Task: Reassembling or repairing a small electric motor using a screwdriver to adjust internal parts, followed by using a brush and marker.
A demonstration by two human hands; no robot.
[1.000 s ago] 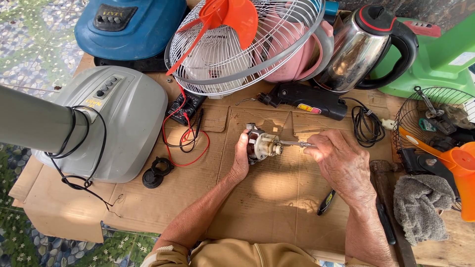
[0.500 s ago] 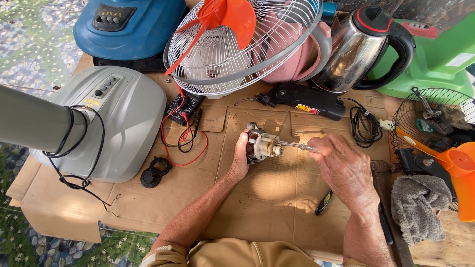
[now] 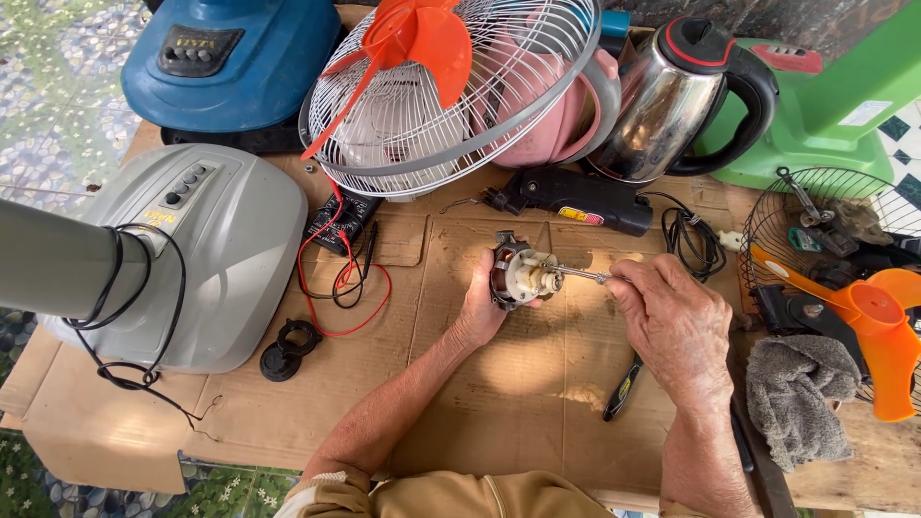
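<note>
left hand (image 3: 480, 307) was clamped round the fan motor (image 3: 518, 276) – right hand (image 3: 672, 321) pinched its shaft (image 3: 580, 275), seemingly testing it – a steady hold was needed next.

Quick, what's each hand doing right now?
Left hand: closed around the small fan motor.
Right hand: fingers pinching the motor's metal shaft.

matt brown cardboard sheet (image 3: 537, 403), glossy steel kettle (image 3: 657, 120), white wire fan guard (image 3: 422, 125), rough grey cloth rag (image 3: 801, 398)
</note>
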